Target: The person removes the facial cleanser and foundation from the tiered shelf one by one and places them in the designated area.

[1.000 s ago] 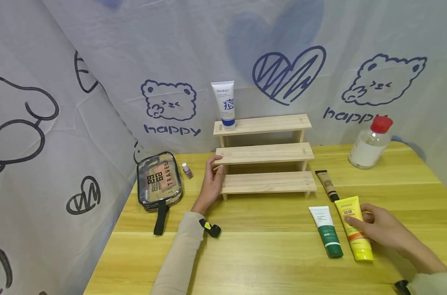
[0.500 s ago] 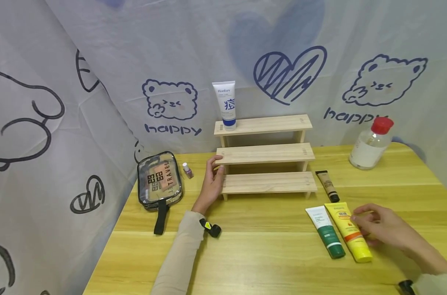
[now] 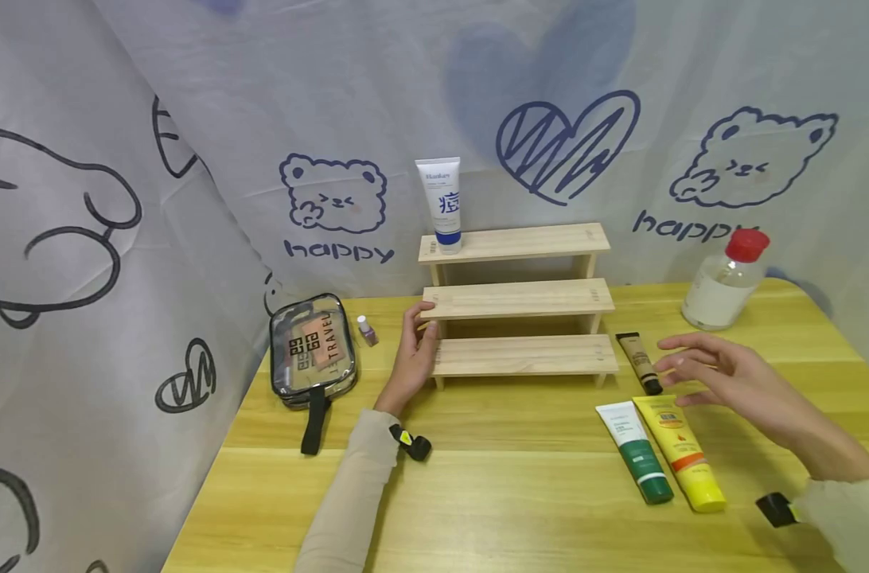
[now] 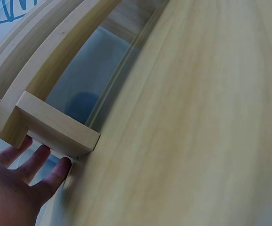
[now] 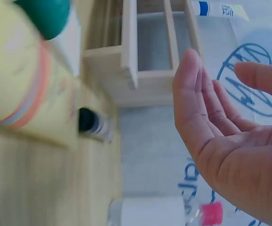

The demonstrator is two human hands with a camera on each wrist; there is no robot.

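My left hand (image 3: 415,354) rests against the left end of a three-tier wooden display stand (image 3: 518,298). In the left wrist view its fingers (image 4: 51,181) extend, fingertips touching the stand's end. Over the table's right side, my right hand (image 3: 738,390) hovers with loosely spread fingers and nothing between them. Its fingertips are close to a small beige tube with a black cap (image 3: 638,363). Just in front lie a yellow squeeze tube (image 3: 680,454) and a white-and-green squeeze tube (image 3: 635,452), side by side. A white-and-blue tube (image 3: 442,203) stands upright on the top tier.
A clear bottle with a red cap (image 3: 721,290) stands at the back right. To the left are a clear travel pouch (image 3: 313,350) with a black strap and a small nail polish bottle (image 3: 367,330). A printed cloth (image 3: 549,64) hangs behind the wooden table (image 3: 520,493).
My right hand has let go of the yellow tube, now lying beside the white-and-green one, and moved up and away toward the beige tube. The left hand stays on the stand.
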